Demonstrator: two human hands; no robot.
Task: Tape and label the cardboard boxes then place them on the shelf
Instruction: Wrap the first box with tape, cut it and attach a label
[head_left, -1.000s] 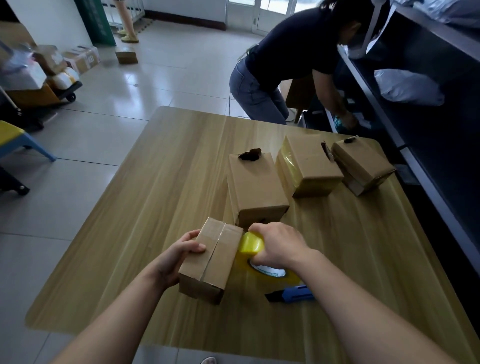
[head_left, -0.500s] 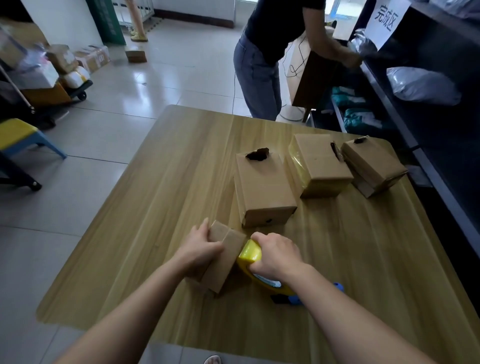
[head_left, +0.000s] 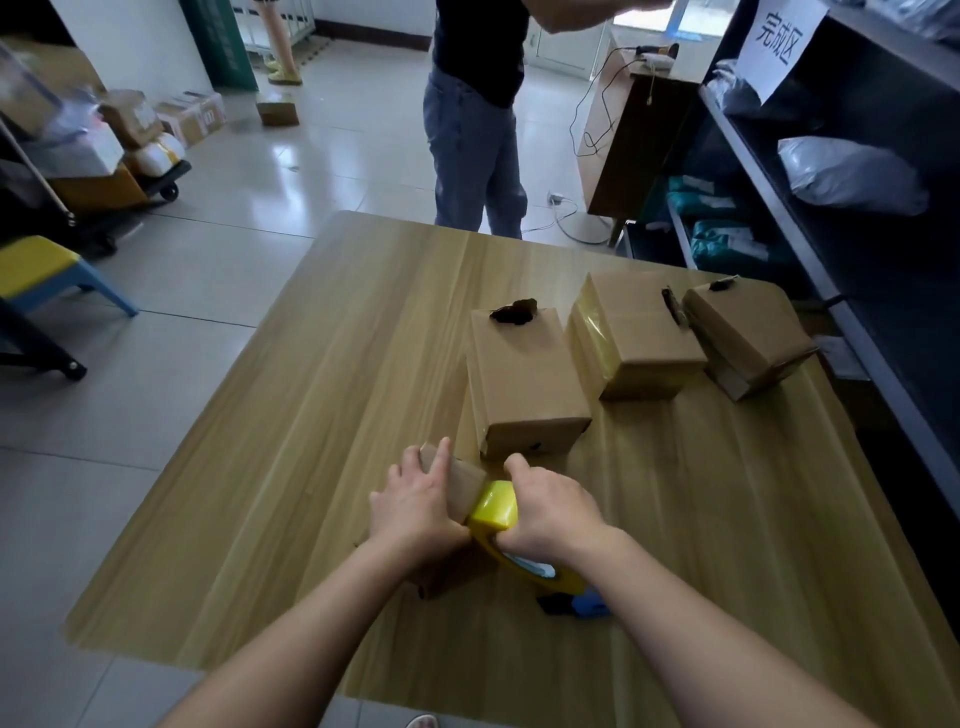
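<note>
The small box (head_left: 464, 480) sits near the front of the table (head_left: 311, 415). The left hand (head_left: 415, 512) presses it down with flat fingers. The right hand (head_left: 550, 514) grips the yellow tape roll (head_left: 496, 506), which touches the box at its 3 o'clock side.

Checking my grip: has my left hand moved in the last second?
Yes: the left hand went from the small box's side onto its top, nearer the large box with the hole.

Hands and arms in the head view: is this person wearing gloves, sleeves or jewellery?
No. The left hand and right hand are bare, with no gloves, rings or watch showing. Both forearms are bare too; no sleeve reaches into the picture.
</note>
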